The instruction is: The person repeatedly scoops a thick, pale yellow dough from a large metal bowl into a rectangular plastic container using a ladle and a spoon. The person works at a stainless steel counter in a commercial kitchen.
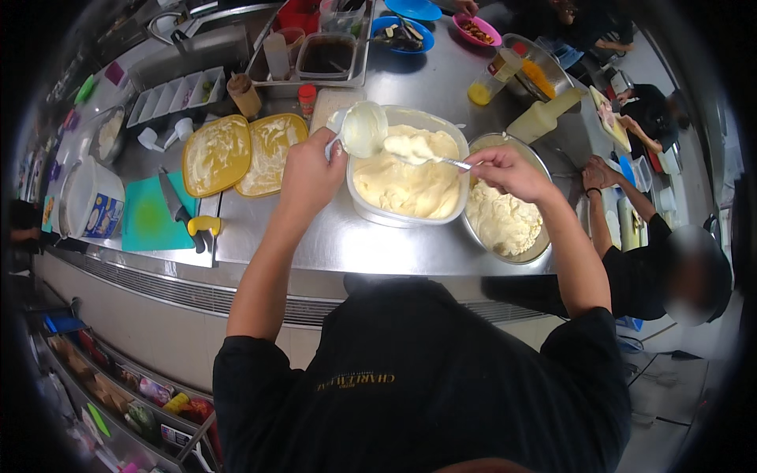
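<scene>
My left hand [313,171] grips a small translucent plastic cup [365,130] by its side. The cup is tipped, its mouth towards me and a pale smear inside. Between the fingers of my right hand [508,170] is the handle of a metal spoon [455,163]. A dollop of white cream [408,148] sits on the spoon's bowl. Both are above a rectangular plastic tub [408,221] of pale yellow creamy mixture [402,188]. Partly under my right forearm stands a round metal bowl [507,259] with a lumpier pale mixture [502,222].
Two smeared yellow lids [217,155] lie left of the tub. Further left, a knife [172,198] rests on a green cutting board [145,216] near a white bucket [89,195]. A squeeze bottle [541,118] stands behind the bowl. A co-worker's hands [597,174] are close on the right.
</scene>
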The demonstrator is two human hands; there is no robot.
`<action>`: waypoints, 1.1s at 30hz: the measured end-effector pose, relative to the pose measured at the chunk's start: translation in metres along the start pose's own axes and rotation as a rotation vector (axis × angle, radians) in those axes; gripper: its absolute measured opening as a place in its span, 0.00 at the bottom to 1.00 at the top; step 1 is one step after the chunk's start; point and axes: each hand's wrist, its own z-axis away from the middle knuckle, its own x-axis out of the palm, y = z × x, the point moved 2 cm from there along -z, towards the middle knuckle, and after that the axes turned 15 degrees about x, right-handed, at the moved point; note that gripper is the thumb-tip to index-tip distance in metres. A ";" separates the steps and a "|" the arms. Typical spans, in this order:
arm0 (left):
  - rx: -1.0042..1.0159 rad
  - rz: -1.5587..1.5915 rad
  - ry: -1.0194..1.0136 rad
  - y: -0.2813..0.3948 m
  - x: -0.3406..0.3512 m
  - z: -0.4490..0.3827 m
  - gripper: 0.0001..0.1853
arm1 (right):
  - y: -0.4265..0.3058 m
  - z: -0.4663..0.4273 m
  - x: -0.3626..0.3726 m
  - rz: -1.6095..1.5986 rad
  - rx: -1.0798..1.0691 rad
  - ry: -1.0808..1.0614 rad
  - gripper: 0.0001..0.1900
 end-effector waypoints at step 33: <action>-0.328 0.482 0.108 -0.018 0.057 0.008 0.10 | 0.028 -0.031 0.047 0.809 -0.162 0.693 0.09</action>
